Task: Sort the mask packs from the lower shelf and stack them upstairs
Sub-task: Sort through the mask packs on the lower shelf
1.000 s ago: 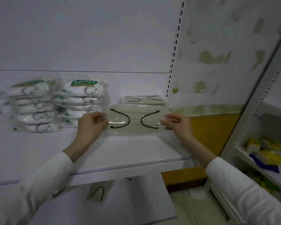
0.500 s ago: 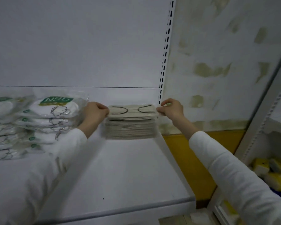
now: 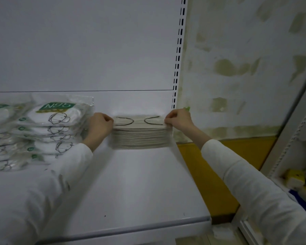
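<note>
A clear pack of beige masks with black ear loops (image 3: 139, 121) lies on top of a stack of like packs (image 3: 140, 138) at the back right of the white upper shelf (image 3: 140, 183). My left hand (image 3: 100, 125) pinches the pack's left end. At the right end my right hand (image 3: 177, 118) pinches it too. Both hands sit against the stack's sides. To the left stand two piles of white N95 mask packs (image 3: 55, 128) with green labels.
The shelf's back panel (image 3: 95, 50) and a slotted upright (image 3: 178, 50) rise behind the stack. A stained wall (image 3: 245, 68) lies to the right. Another shelf unit at the far right holds yellow packs (image 3: 297, 177). The shelf's front edge (image 3: 131, 227) is near me.
I have carried the pack from mid-air near the shelf's front to the back and set it on the stack. The view has moved closer and to the right.
</note>
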The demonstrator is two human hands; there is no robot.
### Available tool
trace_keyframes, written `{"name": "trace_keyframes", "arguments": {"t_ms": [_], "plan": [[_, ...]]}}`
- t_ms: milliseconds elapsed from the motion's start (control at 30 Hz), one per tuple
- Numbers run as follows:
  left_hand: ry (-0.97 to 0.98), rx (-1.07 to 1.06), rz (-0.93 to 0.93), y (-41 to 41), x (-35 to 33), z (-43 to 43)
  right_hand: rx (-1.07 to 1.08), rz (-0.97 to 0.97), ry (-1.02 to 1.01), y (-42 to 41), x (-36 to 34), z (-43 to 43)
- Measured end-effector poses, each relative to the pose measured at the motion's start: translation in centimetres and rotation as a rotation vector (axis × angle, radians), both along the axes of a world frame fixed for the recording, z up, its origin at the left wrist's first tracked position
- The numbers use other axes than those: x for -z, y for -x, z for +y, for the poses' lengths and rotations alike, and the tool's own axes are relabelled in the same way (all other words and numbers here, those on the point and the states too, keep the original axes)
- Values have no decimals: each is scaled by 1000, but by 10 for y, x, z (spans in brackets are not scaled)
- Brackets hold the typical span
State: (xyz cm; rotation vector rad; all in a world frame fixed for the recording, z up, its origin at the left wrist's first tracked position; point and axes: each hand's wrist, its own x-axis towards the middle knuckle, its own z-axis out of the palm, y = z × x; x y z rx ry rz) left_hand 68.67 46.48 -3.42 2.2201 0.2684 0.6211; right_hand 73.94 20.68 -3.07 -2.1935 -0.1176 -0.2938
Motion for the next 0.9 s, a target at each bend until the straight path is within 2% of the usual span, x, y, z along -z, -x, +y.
{"name": "trace_keyframes", "arguments": {"t_ms": [200,333,533,733,900], "plan": [[-226,34,-15,8,-1,4,-21,-27,141,-4,0,2],[-473,73,-107,18,-10,10,-44,-191,327,8,-12,1],[-620,155,-166,55,-18,9,-156,-415,616,62,-19,7],[-646,265,-239,124,-6,15,-203,-593,781,141,-10,13],[-477,381,-226,196,22,32,-179,-646,740,217,4,28]]}}
